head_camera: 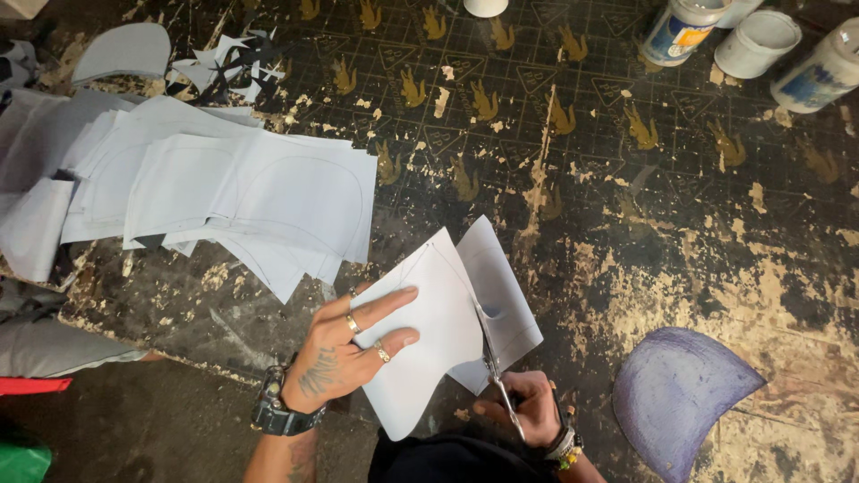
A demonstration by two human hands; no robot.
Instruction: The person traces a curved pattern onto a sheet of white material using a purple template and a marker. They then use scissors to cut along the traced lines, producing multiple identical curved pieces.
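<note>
Worn black cutting mat (626, 206), gridded, with yellowish glue residue and paper crumbs: serves as landmark for all below. Loose stack of pale grey-white paper sheets (215, 192) with faint curved outlines, spread over the mat's left portion; a slide toward the mat's near edge looks possible if the stack is nudged. Purple, fan-shaped stiff template piece (676, 398), flat on the mat's near right corner, well apart from the cutting. White paper sheet being cut (443, 331), at the mat's near edge, part of it overhanging toward the person; a slit already runs up its middle, and the right-hand flap lifts away. Three white plastic pots with blue labels (761, 40), at the mat's far right corner. Left hand (344, 344), ringed, wristband at the wrist, pressing flat with spread fingers on the sheet's left half, not clasping it. Right hand (523, 407), clenched through the handles of steel scissors (494, 362), blades set in the slit. Risks, as judged: the overhanging sheet could flex and pull the cut off its pencilled curve; the loose flap could tear at the slit's end; the left fingertips lie near the blades' line, so a slip could nick them.
</note>
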